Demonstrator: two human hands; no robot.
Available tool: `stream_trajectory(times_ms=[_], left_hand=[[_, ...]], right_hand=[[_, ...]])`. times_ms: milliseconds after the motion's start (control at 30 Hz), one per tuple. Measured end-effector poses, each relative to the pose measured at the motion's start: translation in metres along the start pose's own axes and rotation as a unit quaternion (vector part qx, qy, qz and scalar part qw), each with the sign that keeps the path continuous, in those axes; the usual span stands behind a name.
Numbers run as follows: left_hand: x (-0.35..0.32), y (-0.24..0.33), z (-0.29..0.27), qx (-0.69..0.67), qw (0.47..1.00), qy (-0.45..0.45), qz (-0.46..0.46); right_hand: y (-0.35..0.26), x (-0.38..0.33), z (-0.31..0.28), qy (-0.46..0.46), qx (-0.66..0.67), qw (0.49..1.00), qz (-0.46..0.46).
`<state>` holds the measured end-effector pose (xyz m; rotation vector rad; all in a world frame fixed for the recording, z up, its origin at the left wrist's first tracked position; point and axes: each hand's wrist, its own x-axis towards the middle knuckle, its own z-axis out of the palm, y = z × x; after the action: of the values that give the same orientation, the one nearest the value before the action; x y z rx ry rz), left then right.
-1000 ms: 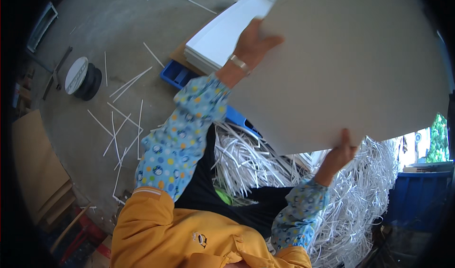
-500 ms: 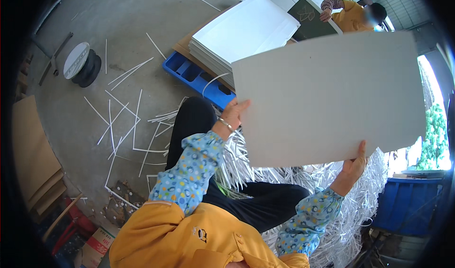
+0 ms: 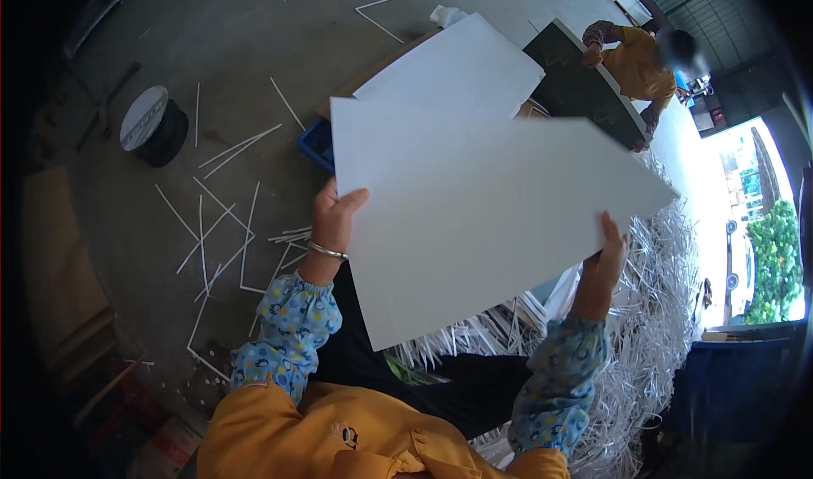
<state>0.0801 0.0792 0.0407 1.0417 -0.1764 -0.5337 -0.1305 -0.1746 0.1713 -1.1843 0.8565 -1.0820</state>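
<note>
While I have the left hand [image 3: 337, 216] grasping the left edge of a large white cardboard sheet [image 3: 474, 216], its thumb lying on the upper face, the right hand [image 3: 608, 259] grasps the same sheet along its lower right edge. I see the sheet raised above the lap, tilted, its far part overlapping my view of a white board stack [image 3: 457, 68]; I cannot tell whether the two touch. A corner of a blue plastic pallet [image 3: 315, 144] shows just left of the sheet. Below and to the right lies a large heap of shredded white strips [image 3: 648, 267], with a blue bin [image 3: 732, 386] beyond its right side. Out on the concrete floor [image 3: 246, 47], at my left, thin white strips [image 3: 226, 225] lie scattered near a black spool [image 3: 161, 140]. At the upper right, a co-worker [image 3: 631, 64] in a yellow top holds a dark green board [image 3: 576, 77] with both hands.
</note>
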Motion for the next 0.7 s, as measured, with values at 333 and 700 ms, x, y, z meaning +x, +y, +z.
stream_trajectory(times_ms=[333,700], left_hand=[[0.138,-0.031,0.066,-0.167,0.972,0.018,0.166],[0.23,-0.202,0.027,0.092,0.98,0.174,-0.005]], right_hand=[[0.064,0.131,0.103,-0.174,0.074,0.98,-0.057],[0.291,0.097,0.085,-0.112,-0.053,0.982,0.146]])
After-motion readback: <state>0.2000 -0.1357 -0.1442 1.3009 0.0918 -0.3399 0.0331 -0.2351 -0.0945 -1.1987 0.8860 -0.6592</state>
